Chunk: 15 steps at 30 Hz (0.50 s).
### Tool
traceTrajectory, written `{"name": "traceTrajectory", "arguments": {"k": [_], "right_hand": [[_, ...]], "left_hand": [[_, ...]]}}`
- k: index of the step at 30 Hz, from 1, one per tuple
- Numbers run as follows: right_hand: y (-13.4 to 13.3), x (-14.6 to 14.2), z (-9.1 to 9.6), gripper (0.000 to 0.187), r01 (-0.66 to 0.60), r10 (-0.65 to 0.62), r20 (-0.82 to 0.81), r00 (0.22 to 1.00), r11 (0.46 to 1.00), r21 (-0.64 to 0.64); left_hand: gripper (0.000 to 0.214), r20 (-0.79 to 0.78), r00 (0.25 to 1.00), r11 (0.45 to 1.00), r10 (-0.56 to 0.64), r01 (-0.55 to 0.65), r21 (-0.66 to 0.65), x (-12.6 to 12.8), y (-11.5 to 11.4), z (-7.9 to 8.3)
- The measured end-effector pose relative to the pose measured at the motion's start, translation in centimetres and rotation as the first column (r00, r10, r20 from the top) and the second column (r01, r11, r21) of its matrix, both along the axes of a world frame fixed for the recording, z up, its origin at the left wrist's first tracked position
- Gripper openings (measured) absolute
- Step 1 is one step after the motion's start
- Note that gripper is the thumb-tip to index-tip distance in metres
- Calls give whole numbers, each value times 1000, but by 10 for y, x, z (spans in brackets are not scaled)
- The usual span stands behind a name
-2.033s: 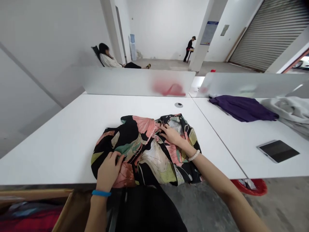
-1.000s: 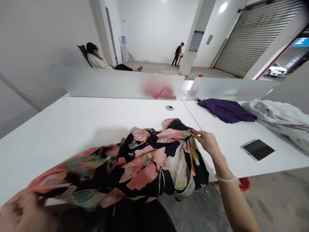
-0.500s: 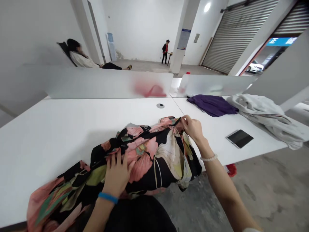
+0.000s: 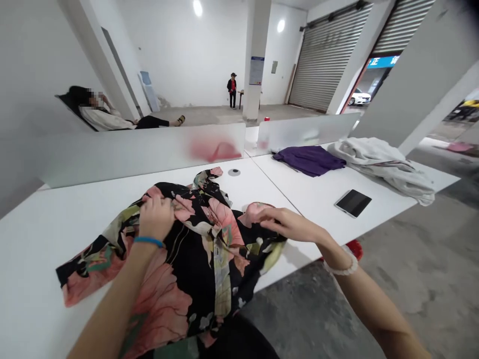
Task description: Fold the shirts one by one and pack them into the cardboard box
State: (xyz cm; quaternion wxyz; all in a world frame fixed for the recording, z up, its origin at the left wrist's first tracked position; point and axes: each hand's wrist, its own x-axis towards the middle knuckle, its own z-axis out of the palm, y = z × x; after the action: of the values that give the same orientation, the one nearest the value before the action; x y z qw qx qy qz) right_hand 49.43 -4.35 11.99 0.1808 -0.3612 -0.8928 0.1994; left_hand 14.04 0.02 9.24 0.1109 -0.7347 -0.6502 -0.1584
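Observation:
A black floral shirt (image 4: 220, 214) with large pink flowers lies spread over the front of the white table, its lower part hanging toward my lap. A pale button band runs down its middle. My left hand (image 4: 156, 218), with a blue wristband, is closed on the cloth at the left shoulder area; one sleeve stretches out left below it. On the other side my right hand (image 4: 290, 223), with a pale bead bracelet, rests its loosely bent, outstretched fingers on the shirt's right part. The thumb of that hand is hidden.
On the white table (image 4: 93, 199) lie a purple folded garment (image 4: 309, 159), a light grey garment (image 4: 385, 164) and a dark-screened phone (image 4: 354, 203). Frosted dividers (image 4: 149, 154) stand along the back. One person (image 4: 108, 117) reclines beyond them; another (image 4: 232, 90) stands far off.
The bunched shirt is now opened out flatter, with a sleeve to the left. My left hand went up and closed on cloth; my right hand left its pinch and came lower. The view turned right.

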Motion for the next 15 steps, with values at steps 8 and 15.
{"name": "traceTrajectory", "arguments": {"k": [8,15], "right_hand": [[39,23,-74,29,202,-224,193,955,971,127],[31,22,-55,15,454,-488,113,866,860,235]], "left_hand": [[44,-188,975,979,-115,79,-189,8,-78,-70],[46,-233,953,970,-196,152,-191,-70,-20,-100]]}}
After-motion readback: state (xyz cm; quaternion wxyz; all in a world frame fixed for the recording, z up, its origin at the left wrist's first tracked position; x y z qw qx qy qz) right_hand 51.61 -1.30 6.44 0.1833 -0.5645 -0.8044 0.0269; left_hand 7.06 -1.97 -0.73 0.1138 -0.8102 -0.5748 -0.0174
